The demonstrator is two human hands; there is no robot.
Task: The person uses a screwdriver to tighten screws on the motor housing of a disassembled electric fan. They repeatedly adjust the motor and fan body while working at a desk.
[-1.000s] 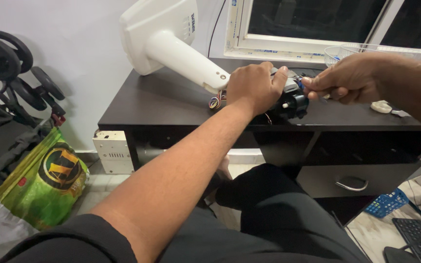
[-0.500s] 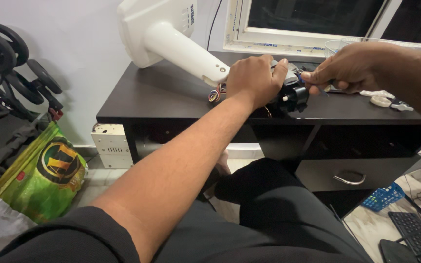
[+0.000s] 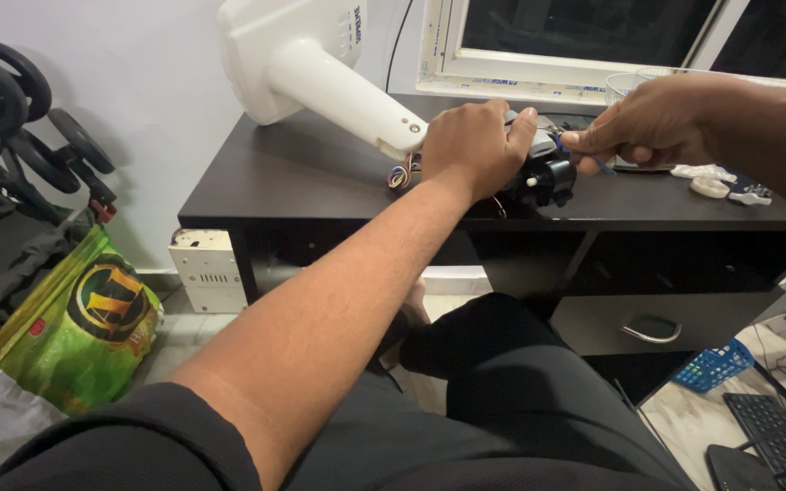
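Black motor part (image 3: 548,173): largely covered by the left hand (image 3: 475,145), shape unclear. Thin tool in the right hand (image 3: 652,123): only a blue tip (image 3: 600,165) shows past the fingers (image 3: 584,141), kind not discernible. White appliance (image 3: 302,55) and keyboard (image 3: 766,432): cut off by the frame edges; small white items (image 3: 711,182) on the table (image 3: 320,182) too small to identify.

View: head camera, the only one
Facing: forward and down, over the desk (image 3: 338,186)
Nearness: close, at arm's reach

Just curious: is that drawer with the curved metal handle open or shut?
Partly open: the dark drawer juts forward of the black desk front.
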